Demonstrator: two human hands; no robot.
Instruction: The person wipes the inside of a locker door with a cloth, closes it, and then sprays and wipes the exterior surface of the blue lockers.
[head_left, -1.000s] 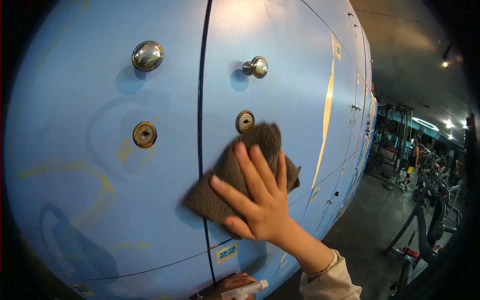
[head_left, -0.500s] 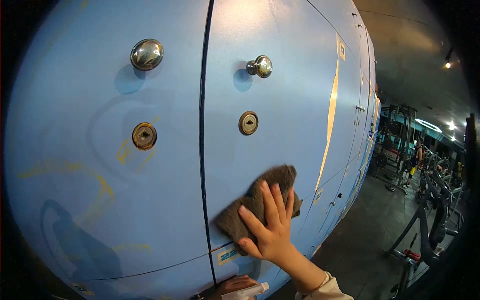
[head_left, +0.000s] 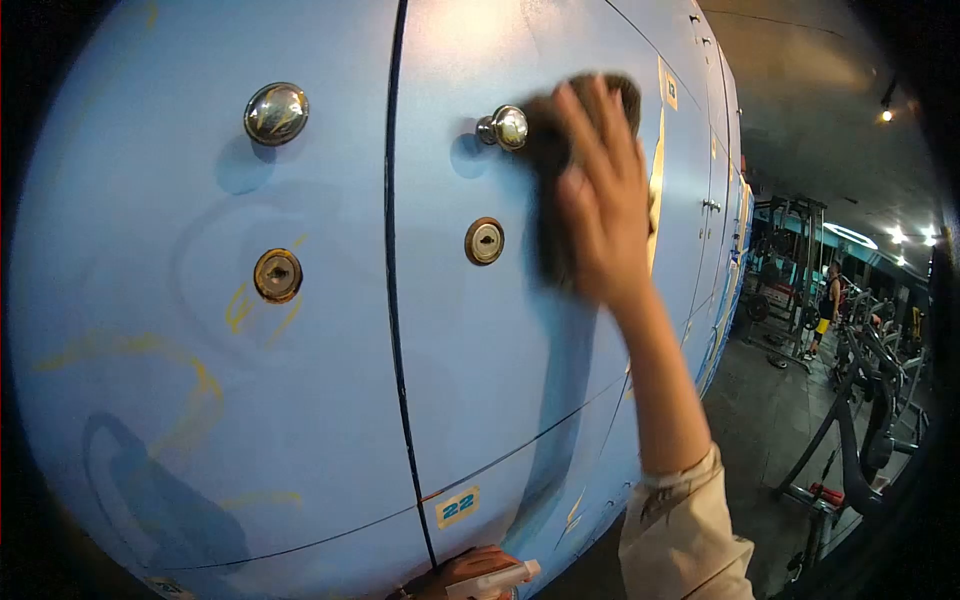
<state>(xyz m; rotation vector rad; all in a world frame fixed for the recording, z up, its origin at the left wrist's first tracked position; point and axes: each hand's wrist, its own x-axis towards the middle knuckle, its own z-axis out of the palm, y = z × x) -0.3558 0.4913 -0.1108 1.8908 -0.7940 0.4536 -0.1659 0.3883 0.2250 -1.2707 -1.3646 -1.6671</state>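
- The right hand point(head_left: 603, 205) lies flat with its fingers stretched upward and close together, palm pressed onto a dark grey cloth point(head_left: 546, 225); the hand is blurred.
- The cloth is pinned between that palm and the blue locker door point(head_left: 470, 380), showing past the fingertips at the top and along the hand's left edge.
- The cloth's left edge sits just beside the chrome knob point(head_left: 503, 127) of this door; whether the two touch cannot be told.
- A round keyhole lock point(head_left: 484, 241) sits below the knob, just left of the cloth.
- The cream sleeve point(head_left: 680, 530) of the right arm rises from the lower edge of the view.
- The left hand point(head_left: 455, 572) is low at the bottom edge, its fingers closed around a white spray bottle point(head_left: 498, 577), of which only the top shows.
- A yellow label reading 22 point(head_left: 458, 507) is just above the left hand.
- Across the dark seam, the neighbouring door point(head_left: 150, 300) carries its own knob point(head_left: 276, 112) and lock point(head_left: 277, 275), with yellowish smears around it.
- Far right, gym machines point(head_left: 865, 440) stand on a dark floor, and a person point(head_left: 825, 310) is well apart.
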